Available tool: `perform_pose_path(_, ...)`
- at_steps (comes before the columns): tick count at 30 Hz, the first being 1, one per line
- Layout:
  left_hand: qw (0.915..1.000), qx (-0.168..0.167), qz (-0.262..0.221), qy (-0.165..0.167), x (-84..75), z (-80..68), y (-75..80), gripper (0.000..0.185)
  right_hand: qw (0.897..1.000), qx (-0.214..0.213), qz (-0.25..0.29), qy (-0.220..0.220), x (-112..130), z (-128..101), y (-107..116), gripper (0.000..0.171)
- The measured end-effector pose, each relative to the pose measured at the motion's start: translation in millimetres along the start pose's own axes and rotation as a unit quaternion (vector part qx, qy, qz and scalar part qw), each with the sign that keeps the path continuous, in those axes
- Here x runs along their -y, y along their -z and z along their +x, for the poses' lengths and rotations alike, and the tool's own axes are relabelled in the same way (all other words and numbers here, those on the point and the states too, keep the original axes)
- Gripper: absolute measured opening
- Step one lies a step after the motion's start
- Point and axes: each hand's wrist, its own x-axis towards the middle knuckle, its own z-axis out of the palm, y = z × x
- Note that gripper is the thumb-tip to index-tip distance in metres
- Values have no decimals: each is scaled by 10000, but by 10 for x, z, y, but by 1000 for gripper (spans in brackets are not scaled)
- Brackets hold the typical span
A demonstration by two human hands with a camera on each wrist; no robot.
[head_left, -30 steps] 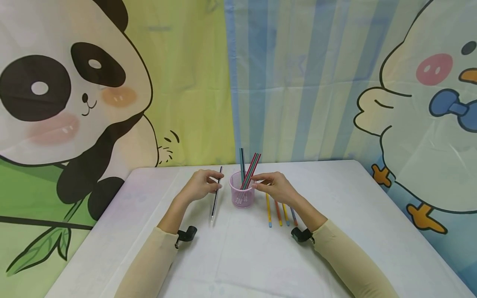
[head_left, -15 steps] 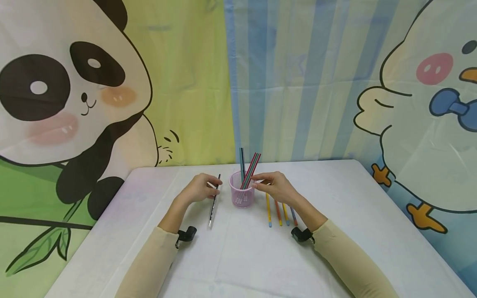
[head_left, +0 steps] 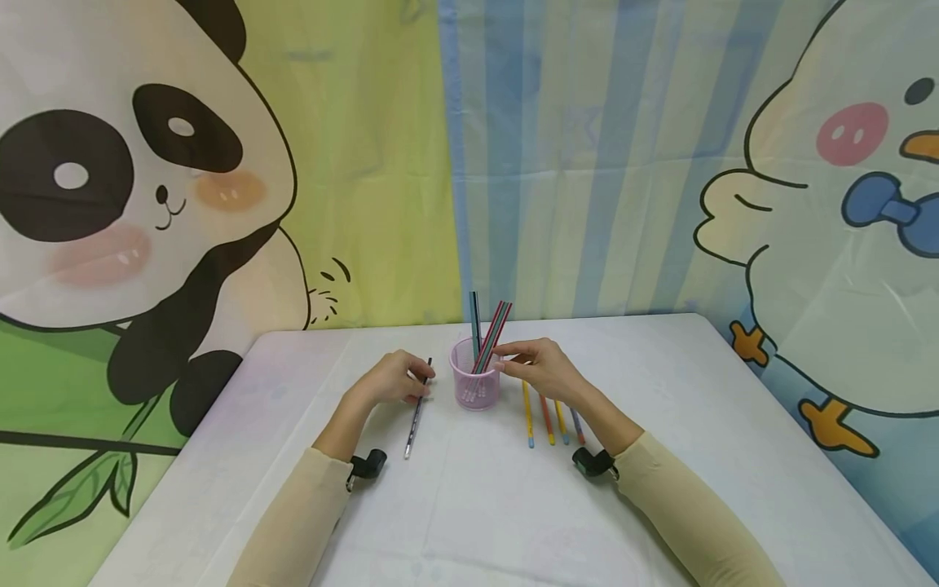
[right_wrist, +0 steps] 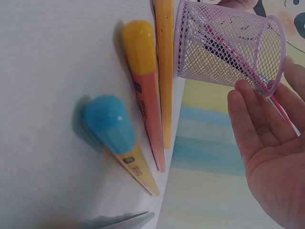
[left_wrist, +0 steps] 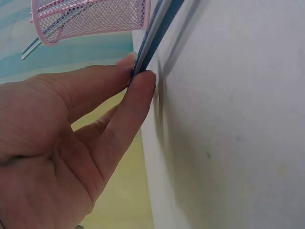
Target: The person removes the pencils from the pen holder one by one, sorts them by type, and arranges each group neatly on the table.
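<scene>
Here, L hand [head_left: 392, 381] pinches a dark pencil [head_left: 416, 410] near its upper end between thumb and fingertips [left_wrist: 143, 81], fingers curled round it; the pencil slants down toward the person w/ its lower tip at or just above the white table [head_left: 660, 383] — can't tell which. Left wrist view shows the same pinch close up, pencil [left_wrist: 155, 28] running past the pad of the thumb, the mesh cup's base just beyond. R hand [head_left: 539, 368] sits just right of the pink mesh pencil cup [head_left: 475, 385], fingers mostly straight and relaxed, tips at the cup's rim beside the leaning pencils; whether they actually touch rim or pencils isn't clear. In right wrist view the palm [right_wrist: 267, 157] is open next to the cup [right_wrist: 228, 45], gripping nothing. Cup stands upright mid-table btwn the two hands, w/ several pencils [head_left: 487, 326] inside: one dark teal near-upright, a red and green group tilted right. Four more pencils [head_left: 550, 416] lie side by side on the table under and behind the R hand, roughly parallel, yellow, orange, yellow, blue-ish; wrist view shows their rounded coloured ends [right_wrist: 138, 43] close to the cup. Panda [head_left: 132, 187] and duck [head_left: 844, 204] cartoon backdrop hangs behind the table.
</scene>
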Motion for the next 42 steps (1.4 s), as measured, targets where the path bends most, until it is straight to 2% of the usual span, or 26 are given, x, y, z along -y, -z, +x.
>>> perform_pose_path(7,9998,-107,159,83,24,11,-25,30,10000,16,-86,-15,-8,13,-3,35)
perform_pose_path(21,9997,-217,104,50,49,45,-66,32,10000,-2,0,-14,-5,-6,-15,36)
perform_pose_path(27,9994,-287,65,155,38,56,-71,31,10000,4,17,-2,-2,-7,-15,36)
perform_pose_path(42,9988,-348,300,156,24,54,-89,30,10000,-7,39,7,3,-5,-12,36)
